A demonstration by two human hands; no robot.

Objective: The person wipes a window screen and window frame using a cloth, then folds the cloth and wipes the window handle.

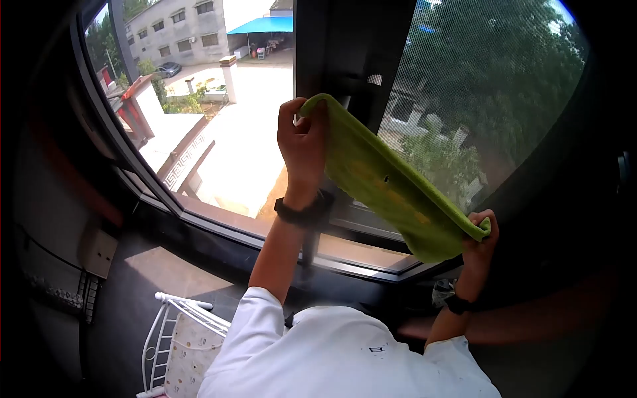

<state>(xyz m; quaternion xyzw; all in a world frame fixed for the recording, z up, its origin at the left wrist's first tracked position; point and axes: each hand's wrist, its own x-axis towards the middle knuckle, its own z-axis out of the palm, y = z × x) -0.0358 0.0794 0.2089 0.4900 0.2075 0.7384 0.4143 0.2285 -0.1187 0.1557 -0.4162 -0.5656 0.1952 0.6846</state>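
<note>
Spanning left hand, right hand, green cloth partly hides window frame.

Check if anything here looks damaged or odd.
The green cloth stretched between the left hand and right hand looks worn: a small dark mark near its middle may be a hole, and yellowish patches beside it look like stains. Nothing else stands out.

There are two grips, one cloth, two wristbands.

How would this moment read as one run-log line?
left hand: grips green cloth, upper end | right hand: grips lower end | cloth: held slanting, before window
</note>
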